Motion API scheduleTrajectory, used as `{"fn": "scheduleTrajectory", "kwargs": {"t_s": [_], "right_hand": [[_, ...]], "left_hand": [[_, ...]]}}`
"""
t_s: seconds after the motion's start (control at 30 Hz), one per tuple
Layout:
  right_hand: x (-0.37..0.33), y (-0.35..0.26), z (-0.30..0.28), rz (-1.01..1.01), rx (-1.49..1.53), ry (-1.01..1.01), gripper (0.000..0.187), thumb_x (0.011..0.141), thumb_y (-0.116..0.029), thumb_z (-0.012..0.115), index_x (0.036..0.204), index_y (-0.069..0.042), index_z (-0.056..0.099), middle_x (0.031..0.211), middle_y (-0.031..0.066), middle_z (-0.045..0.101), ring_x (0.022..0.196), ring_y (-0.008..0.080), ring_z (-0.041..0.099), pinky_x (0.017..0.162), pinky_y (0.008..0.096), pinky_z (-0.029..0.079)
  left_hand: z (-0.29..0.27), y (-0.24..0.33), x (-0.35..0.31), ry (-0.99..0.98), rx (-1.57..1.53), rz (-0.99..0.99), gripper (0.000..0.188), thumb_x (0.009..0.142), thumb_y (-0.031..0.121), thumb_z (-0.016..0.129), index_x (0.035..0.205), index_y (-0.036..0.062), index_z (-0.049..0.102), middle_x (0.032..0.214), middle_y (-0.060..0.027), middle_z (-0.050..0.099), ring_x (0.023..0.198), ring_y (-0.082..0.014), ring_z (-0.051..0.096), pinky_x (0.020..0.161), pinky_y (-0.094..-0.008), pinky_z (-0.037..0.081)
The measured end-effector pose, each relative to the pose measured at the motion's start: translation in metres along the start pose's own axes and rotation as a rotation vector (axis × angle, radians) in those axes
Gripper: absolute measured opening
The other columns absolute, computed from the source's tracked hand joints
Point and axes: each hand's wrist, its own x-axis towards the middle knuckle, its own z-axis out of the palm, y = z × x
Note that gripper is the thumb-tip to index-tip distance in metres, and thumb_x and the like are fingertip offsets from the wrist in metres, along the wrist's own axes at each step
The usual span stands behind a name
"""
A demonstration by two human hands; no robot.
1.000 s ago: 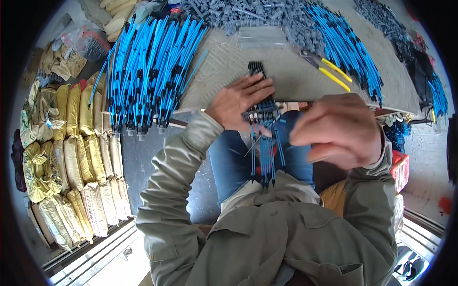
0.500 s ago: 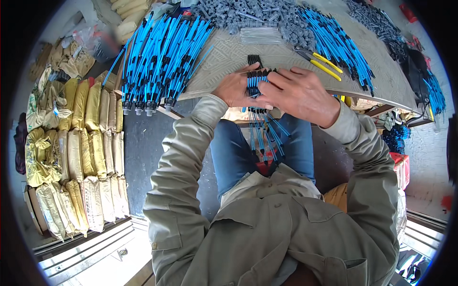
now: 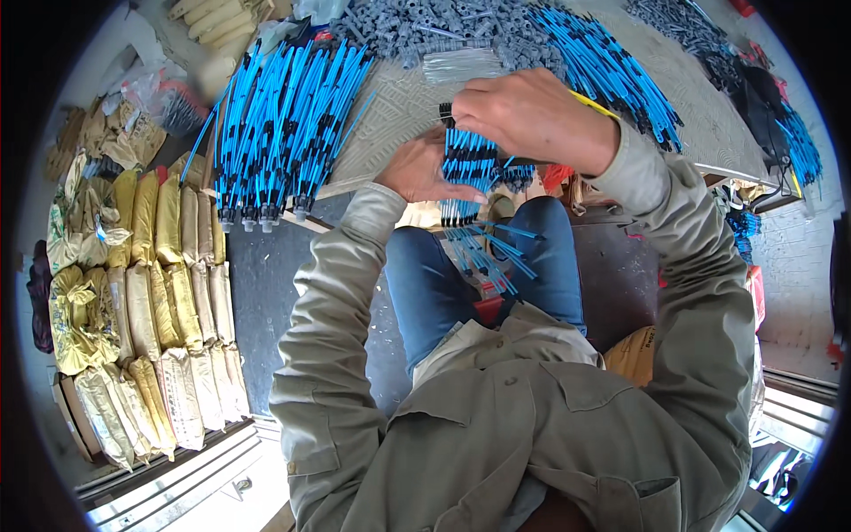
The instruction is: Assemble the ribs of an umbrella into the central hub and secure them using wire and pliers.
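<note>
A bundle of thin blue tubes with black fittings (image 3: 470,173) hangs over the table's near edge, its lower ends fanned out above my lap. My left hand (image 3: 415,170) grips it from the left, thumb lying across its front. At the bundle's top end, my right hand (image 3: 536,120) is closed with its fingertips against the black ends. A thin, wire-like line sticks out left of those fingertips; whether the fingers hold it is hidden. Just beyond my right hand lies a stack of straight silvery wires (image 3: 461,65).
Blue tubes with black fittings (image 3: 288,124) are heaped on the table's left, and another heap of tubes (image 3: 612,71) lies right. Grey plastic fittings (image 3: 399,27) cover the back. A yellow tool handle (image 3: 594,104) shows behind my right wrist. Stacked bags (image 3: 146,301) stand at left.
My right hand has moved up from the bundle's middle to its top end. More of the bundle's front shows now. My left hand still holds it, slightly lower and further left.
</note>
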Motion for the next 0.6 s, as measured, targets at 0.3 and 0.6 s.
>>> {"fn": "scheduleTrajectory", "kwargs": {"t_s": [0.3, 0.6], "right_hand": [[-0.012, 0.011, -0.011, 0.148, 0.167, 0.289, 0.009, 0.087, -0.014, 0.053, 0.091, -0.005, 0.055, 0.084, 0.0059, 0.057, 0.061, 0.021, 0.059, 0.055, 0.0289, 0.045], [-0.08, -0.048, 0.076, 0.706, 0.881, 0.734, 0.01, 0.081, 0.0, 0.059, 0.09, 0.0, 0.055, 0.085, 0.0033, 0.056, 0.065, 0.0071, 0.051, 0.058, 0.0192, 0.041]], "left_hand": [[0.016, -0.001, 0.003, 0.058, -0.164, -0.212, 0.057, 0.07, 0.057, 0.064, 0.104, 0.0105, 0.063, 0.108, -0.0161, 0.059, 0.1, -0.0335, 0.056, 0.082, -0.0412, 0.046], [0.015, -0.001, 0.006, 0.096, -0.024, -0.083, 0.056, 0.07, 0.054, 0.066, 0.108, 0.0125, 0.062, 0.117, -0.0085, 0.058, 0.113, -0.0266, 0.051, 0.092, -0.0377, 0.043]]}}
